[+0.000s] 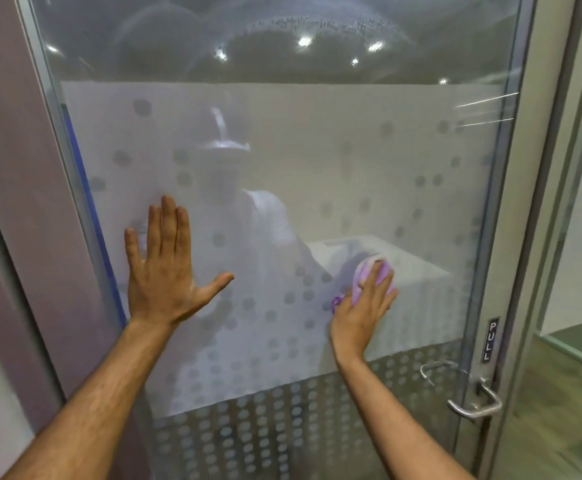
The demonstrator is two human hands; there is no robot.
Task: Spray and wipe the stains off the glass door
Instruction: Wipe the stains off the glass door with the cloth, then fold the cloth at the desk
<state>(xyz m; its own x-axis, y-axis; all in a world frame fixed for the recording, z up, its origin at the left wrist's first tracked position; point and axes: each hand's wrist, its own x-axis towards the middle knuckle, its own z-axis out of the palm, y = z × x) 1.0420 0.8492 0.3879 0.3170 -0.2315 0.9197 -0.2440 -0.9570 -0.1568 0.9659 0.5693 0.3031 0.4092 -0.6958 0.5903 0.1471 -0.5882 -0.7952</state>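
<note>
— Two hands on the door (pixel 317 140). Which works?
— Right hand (pixel 360 306), fingers curled over a cloth (pixel 372 275), pressed to the frosted band.
— Left hand (pixel 165 268)?
— Flat, fingers straight, holding nothing; bracing near the hinge side.
— Uncleaned glass?
— Droplets up top, above the cloth; probably a reach up. No sprayer in view.

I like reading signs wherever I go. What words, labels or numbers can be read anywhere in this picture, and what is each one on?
"PULL": white letters running vertically on a small dark plate, fixed to the metal door frame above the door handle.
No other words, brands or numbers show; the frosted band on the glass door carries only a pattern of dots.
</note>
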